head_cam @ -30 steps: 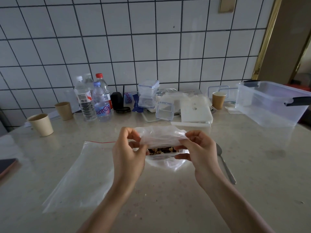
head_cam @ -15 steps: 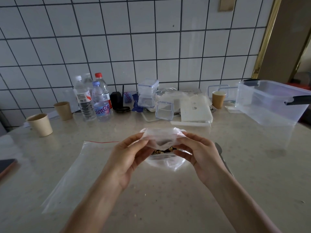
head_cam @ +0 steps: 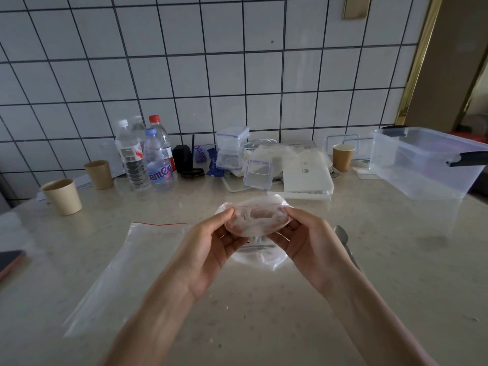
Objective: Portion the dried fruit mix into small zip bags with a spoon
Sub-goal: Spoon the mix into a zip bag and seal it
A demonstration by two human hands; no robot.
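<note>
Hands pinch small zip bag (head_cam: 257, 220) mouth apart above table (head_cam: 396, 260): left hand (head_cam: 211, 249) grips left edge, right hand (head_cam: 306, 244) right edge. Spoon (head_cam: 346, 241) lies just right of bag.

kitchen — tiled wall (head_cam: 184, 75), countertop (head_cam: 396, 260)
</note>
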